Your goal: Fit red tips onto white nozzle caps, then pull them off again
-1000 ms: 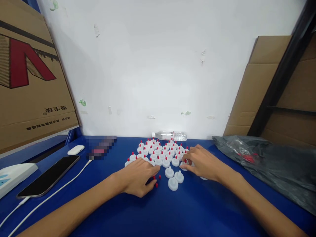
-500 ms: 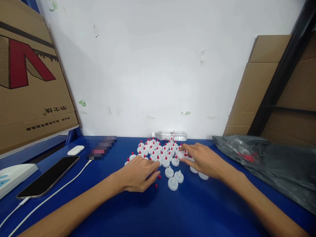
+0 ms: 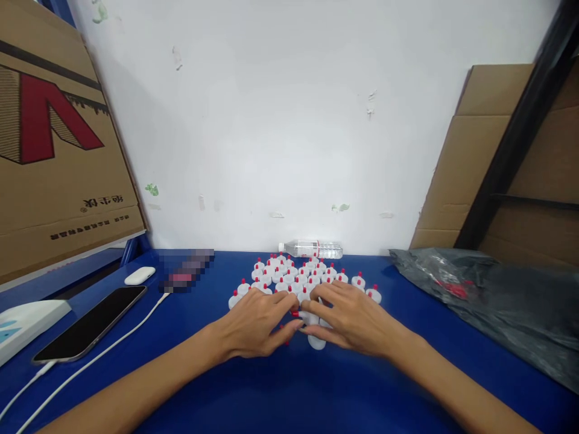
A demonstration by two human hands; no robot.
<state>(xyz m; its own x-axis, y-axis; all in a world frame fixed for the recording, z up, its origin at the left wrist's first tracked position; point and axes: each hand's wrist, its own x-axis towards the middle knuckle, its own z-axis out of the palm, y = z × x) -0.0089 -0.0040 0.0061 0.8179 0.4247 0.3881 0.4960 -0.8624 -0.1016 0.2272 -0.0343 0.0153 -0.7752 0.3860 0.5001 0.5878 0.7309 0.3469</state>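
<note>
My left hand [image 3: 262, 319] and my right hand [image 3: 350, 316] meet at the front of a group of white nozzle caps. Between the left thumb and fingers is a small red tip cap [image 3: 295, 313]. The right fingers grip a white nozzle cap [image 3: 308, 316] tilted sideways, its nozzle toward the red tip cap. Whether the two are joined I cannot tell. Behind the hands stand several white nozzle caps with red tips [image 3: 289, 276]. Under the right hand a white nozzle cap [image 3: 316, 342] lies partly hidden. Loose red tip caps [image 3: 286, 343] lie below the left fingers.
A clear plastic bottle [image 3: 312, 248] lies against the white wall. On the left are a phone [image 3: 90, 322] with a white cable [image 3: 104, 349], a white case [image 3: 140, 276] and a cardboard box [image 3: 63, 181]. A grey plastic bag [image 3: 511, 295] covers the table's right side.
My right hand has moved left and toward me from the right side of the group, bringing a white nozzle cap to my left fingers. Nozzle caps it covered now show with red tips.
</note>
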